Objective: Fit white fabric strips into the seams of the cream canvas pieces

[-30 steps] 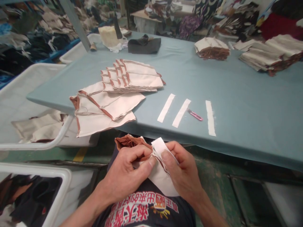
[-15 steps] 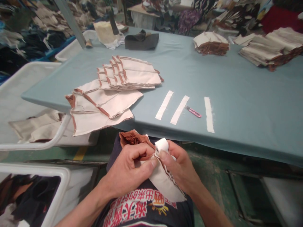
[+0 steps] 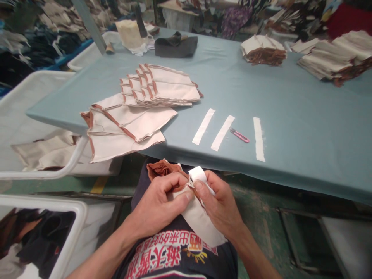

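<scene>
Over my lap, my left hand (image 3: 165, 199) pinches the seam edge of a cream fabric piece with brown lining (image 3: 200, 223). Close beside it, my right hand (image 3: 219, 201) has thumb and fingers closed on a white fabric strip (image 3: 197, 174), which curls in a loop above the seam. The strip touches the cream piece's edge between both thumbs. Part of the brown lining (image 3: 162, 169) bunches up behind my left hand. My fingertips under the fabric are hidden.
On the blue-green table (image 3: 305, 128) lie white strips (image 3: 258, 139) and pink thread snips (image 3: 240, 135). Stacked cream pieces (image 3: 171, 87) are at left, more stacks (image 3: 263, 50) at the far right. White bins (image 3: 78, 217) stand on my left.
My hands stay close together, and the white strip's loop now stands rounder and slightly farther left. The view has shifted slightly.
</scene>
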Demonstrator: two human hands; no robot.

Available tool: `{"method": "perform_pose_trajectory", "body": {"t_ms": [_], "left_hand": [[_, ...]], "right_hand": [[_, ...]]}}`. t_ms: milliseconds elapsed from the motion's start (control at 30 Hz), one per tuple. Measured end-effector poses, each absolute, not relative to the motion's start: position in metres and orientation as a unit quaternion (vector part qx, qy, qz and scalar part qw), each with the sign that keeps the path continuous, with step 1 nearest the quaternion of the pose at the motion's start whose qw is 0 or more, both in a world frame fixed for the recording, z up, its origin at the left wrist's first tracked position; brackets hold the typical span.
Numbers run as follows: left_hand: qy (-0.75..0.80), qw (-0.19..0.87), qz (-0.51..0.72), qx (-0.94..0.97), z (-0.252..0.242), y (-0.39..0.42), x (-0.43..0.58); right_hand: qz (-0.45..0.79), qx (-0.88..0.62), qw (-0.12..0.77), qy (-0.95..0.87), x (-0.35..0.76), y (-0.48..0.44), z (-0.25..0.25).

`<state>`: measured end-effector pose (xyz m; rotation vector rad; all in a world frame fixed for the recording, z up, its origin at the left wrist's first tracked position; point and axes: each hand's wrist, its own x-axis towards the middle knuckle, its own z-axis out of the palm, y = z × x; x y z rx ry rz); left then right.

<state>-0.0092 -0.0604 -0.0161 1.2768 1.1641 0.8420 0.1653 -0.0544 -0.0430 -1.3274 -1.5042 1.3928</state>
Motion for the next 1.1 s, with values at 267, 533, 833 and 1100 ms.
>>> {"method": "perform_pose_trajectory", "body": {"t_ms": [267, 533, 833, 1100], "left_hand": [[0.528, 0.542, 0.409, 0.510, -0.023, -0.065, -0.008], [0.582, 0.505, 0.409, 0.489, -0.035, -0.079, -0.015], [0.564, 0.560, 0.428, 0.430, -0.045, -0.090, -0.026], [0.601, 0.431, 0.409, 0.534, -0.033, -0.086, -0.026]], "right_hand": [[0.434, -0.566, 0.375, -0.592, 0.146, -0.062, -0.043], [0.423, -0.582, 0.434, -0.543, 0.134, -0.078, -0.061], [0.425, -0.525, 0.417, -0.608, 0.149, -0.080, -0.061], [0.290, -0.443, 0.414, -0.740, 0.150, -0.080, -0.048]]}}
